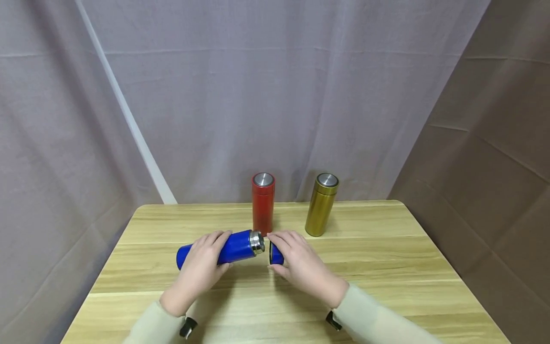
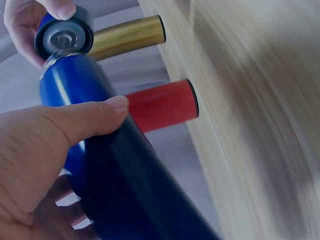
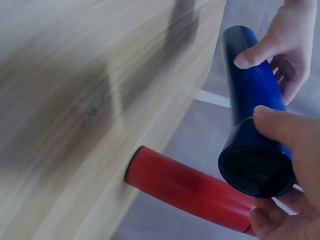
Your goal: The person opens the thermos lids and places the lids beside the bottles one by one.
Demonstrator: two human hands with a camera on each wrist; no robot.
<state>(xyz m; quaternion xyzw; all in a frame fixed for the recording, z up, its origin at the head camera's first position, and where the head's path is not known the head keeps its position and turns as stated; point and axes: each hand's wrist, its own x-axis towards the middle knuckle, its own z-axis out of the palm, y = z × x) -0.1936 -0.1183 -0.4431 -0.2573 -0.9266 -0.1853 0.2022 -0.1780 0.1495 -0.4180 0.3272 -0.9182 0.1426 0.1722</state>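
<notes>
A blue thermos flask (image 1: 237, 247) is held on its side above the table, tilted, its bare steel neck (image 1: 257, 242) pointing right. My left hand (image 1: 204, 262) grips it round the middle, thumb along the near side in the left wrist view. My right hand (image 1: 302, 262) holds the blue lid (image 1: 276, 253) between thumb and fingers, just right of the neck. In the head view a small gap parts lid and neck. The lid's grey inner side (image 2: 64, 39) shows in the left wrist view.
Behind the hands a red thermos flask (image 1: 263, 205) stands upright with its lid on. To its right stands a gold thermos flask (image 1: 321, 205), also lidded. Both are on the wooden table (image 1: 378, 258), whose far edge meets a grey curtain (image 1: 240, 105).
</notes>
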